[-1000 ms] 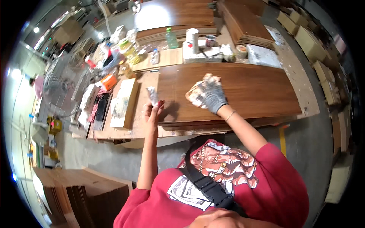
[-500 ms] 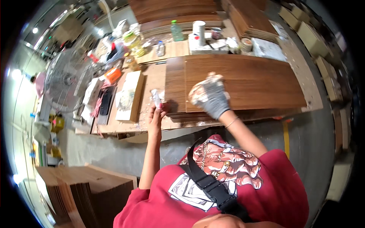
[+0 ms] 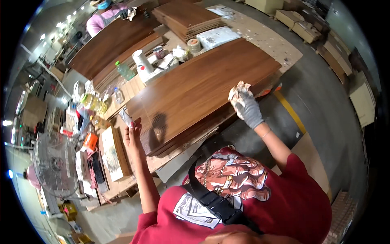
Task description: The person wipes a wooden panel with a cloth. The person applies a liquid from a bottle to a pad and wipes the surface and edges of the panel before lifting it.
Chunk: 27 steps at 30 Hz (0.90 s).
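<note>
A brown wood-grain board (image 3: pixel 203 81) lies on top of a stack of similar boards on the worktable. My left hand (image 3: pixel 133 136), bare, is closed around a small whitish see-through tube (image 3: pixel 125 117) at the board's left end. Some red shows by the fingertips; I cannot tell what it is. My right hand (image 3: pixel 248 110) wears a grey glove and grips a crumpled, stained pale cloth (image 3: pixel 240 92) beside the board's near long edge, toward its right end. A dark shadow falls on the board near my left hand.
Behind the board stand a white cylinder (image 3: pixel 142 61), a green-capped bottle (image 3: pixel 124 70) and a jar (image 3: pixel 159 52). A pale wooden block (image 3: pixel 115 154), an orange packet (image 3: pixel 90 142) and a fan (image 3: pixel 55 162) are at left. Across the table, another person (image 3: pixel 107 18) leans over more boards.
My view has turned to the right. The gloved right hand with the cloth has gone from the board's left part to its near edge at right. My left hand still holds the tube.
</note>
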### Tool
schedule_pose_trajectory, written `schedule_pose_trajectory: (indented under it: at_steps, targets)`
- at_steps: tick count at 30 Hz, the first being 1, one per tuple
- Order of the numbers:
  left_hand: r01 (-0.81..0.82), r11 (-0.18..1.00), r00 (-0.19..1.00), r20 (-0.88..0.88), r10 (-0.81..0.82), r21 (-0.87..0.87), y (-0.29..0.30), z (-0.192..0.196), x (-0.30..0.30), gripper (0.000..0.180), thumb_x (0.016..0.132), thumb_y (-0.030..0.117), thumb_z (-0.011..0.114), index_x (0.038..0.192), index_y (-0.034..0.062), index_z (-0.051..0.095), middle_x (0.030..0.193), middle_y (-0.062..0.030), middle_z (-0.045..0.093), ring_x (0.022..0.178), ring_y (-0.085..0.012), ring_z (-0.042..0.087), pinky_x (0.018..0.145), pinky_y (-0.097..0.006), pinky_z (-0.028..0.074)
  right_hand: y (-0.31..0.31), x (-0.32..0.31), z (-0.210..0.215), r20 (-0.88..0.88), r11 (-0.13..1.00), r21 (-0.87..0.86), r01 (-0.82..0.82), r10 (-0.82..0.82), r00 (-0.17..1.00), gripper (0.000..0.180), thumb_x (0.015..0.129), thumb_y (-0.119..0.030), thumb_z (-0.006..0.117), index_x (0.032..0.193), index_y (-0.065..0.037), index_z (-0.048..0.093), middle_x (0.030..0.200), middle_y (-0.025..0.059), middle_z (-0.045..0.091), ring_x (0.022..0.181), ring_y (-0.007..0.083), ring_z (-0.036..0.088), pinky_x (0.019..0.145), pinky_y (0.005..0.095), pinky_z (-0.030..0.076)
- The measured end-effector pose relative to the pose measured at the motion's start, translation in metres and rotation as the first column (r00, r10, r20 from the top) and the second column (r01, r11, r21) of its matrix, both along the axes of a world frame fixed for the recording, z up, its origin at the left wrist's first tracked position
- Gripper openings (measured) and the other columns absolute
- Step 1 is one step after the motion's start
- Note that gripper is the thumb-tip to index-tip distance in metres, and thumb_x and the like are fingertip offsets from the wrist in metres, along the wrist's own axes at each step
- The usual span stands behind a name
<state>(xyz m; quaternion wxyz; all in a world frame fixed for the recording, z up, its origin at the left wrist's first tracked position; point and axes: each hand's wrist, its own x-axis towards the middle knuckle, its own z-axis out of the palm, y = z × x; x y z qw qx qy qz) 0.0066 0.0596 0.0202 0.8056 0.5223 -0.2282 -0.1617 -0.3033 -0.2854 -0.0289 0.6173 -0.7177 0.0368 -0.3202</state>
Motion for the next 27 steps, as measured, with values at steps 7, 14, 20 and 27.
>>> schedule_pose_trajectory:
  at_steps: [7,14,20,27]
  targets:
    - [0.081,0.988,0.995,0.049,-0.088,0.129,-0.07,-0.013,-0.019,0.03,0.108,0.023,0.057,0.125,-0.0012,0.063,0.121,-0.0145,0.071,0.117,-0.0188,0.063,0.11,-0.035,0.043,0.119,0.111,0.042,-0.267,0.426,-0.905,0.001,-0.569,0.778,0.064,0.092,-0.041,0.056,0.139,0.002,0.053,0.15,0.0284,0.045,0.137,0.0398,0.045,0.117,0.0482,0.032]
    - [-0.026,0.963,0.988,0.153,-0.016,0.267,-0.074,-0.034,-0.056,0.031,0.107,0.021,0.062,0.128,-0.0015,0.058,0.116,-0.0065,0.065,0.106,-0.0122,0.058,0.096,-0.028,0.045,0.078,0.057,0.096,-0.475,0.51,-0.85,-0.133,-0.632,0.613,0.041,0.098,-0.037,0.048,0.125,-0.009,0.059,0.129,0.0144,0.055,0.127,0.026,0.049,0.111,0.0415,0.038]
    - [-0.009,0.969,0.997,0.077,-0.01,0.246,-0.047,-0.038,-0.048,0.028,0.107,0.018,0.06,0.127,-0.0018,0.058,0.117,-0.0067,0.065,0.107,-0.0121,0.058,0.098,-0.028,0.046,-0.125,-0.07,0.096,-0.064,0.047,-0.984,-0.169,-0.993,0.098,0.026,0.101,-0.032,0.05,0.118,-0.016,0.061,0.109,0.0037,0.064,0.105,0.0202,0.059,0.096,0.0368,0.047]
    - [0.077,0.997,0.997,-0.024,-0.077,-0.009,-0.058,-0.041,-0.038,0.027,0.108,0.018,0.055,0.125,-0.002,0.059,0.123,-0.0138,0.07,0.117,-0.0203,0.065,0.106,-0.035,0.049,-0.31,-0.205,0.089,-0.57,0.479,-0.626,0.616,-0.82,0.059,0.038,0.103,-0.043,0.056,0.133,-0.022,0.065,0.121,0.0088,0.07,0.116,0.0287,0.062,0.101,0.0347,0.046]
